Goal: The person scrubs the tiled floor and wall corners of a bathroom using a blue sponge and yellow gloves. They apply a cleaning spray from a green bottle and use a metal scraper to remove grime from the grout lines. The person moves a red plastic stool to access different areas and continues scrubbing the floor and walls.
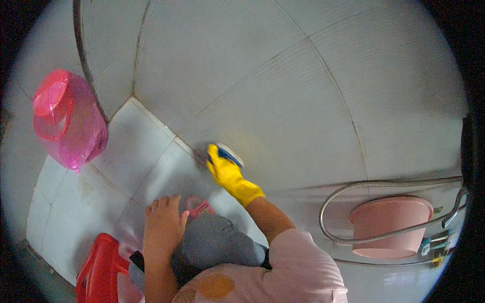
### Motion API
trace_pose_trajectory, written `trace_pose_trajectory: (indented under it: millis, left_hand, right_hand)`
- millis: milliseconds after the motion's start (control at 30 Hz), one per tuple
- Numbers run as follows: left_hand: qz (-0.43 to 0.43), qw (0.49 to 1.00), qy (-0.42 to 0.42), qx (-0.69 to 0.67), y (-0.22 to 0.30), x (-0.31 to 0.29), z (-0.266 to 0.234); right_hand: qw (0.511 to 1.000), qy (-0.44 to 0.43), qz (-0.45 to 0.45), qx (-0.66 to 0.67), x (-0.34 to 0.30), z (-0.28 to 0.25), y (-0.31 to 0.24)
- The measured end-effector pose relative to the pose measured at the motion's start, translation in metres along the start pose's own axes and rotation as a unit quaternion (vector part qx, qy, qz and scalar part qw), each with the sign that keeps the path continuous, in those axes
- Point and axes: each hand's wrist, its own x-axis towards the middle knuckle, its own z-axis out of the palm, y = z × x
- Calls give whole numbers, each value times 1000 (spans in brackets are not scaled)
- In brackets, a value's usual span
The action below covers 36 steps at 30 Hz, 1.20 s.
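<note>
My right hand (224, 172), in a yellow rubber glove, grips a blue and white scrub brush (231, 155). The brush is against the grey tiled wall (283, 111), low down near where wall and floor meet. Its bristles are mostly hidden. My bare left hand (164, 218) is by my bent knee, fingers extended and holding nothing. Just past the knee, a pink slipper (198, 206) shows in part on the light floor tiles (108, 154).
At the left stands a pink bin in a pink plastic bag (70, 121). A red plastic object (101, 267), perhaps a stool, is at lower left. On the right, a metal shower hose (323, 222) loops across a pale pink bucket (389, 222) near taps (437, 245).
</note>
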Motion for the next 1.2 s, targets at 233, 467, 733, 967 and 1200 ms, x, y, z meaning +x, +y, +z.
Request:
trace_pose_trajectory:
  millis: [233, 467, 733, 967, 1200]
  left_hand:
    - [17, 996, -80, -36, 20, 9, -20]
    - [8, 999, -22, -30, 6, 5, -19]
    - [-28, 998, 26, 50, -8, 0, -37]
    - [158, 943, -283, 75, 7, 34, -27]
    - [251, 896, -340, 134, 83, 42, -2]
  right_hand:
    - [961, -219, 152, -79, -158, -12, 80]
    - [975, -192, 116, -5, 33, 49, -10]
    - [986, -154, 45, -56, -65, 72, 49]
    - [994, -5, 63, 91, 165, 39, -67]
    - [999, 2, 38, 30, 60, 88, -1]
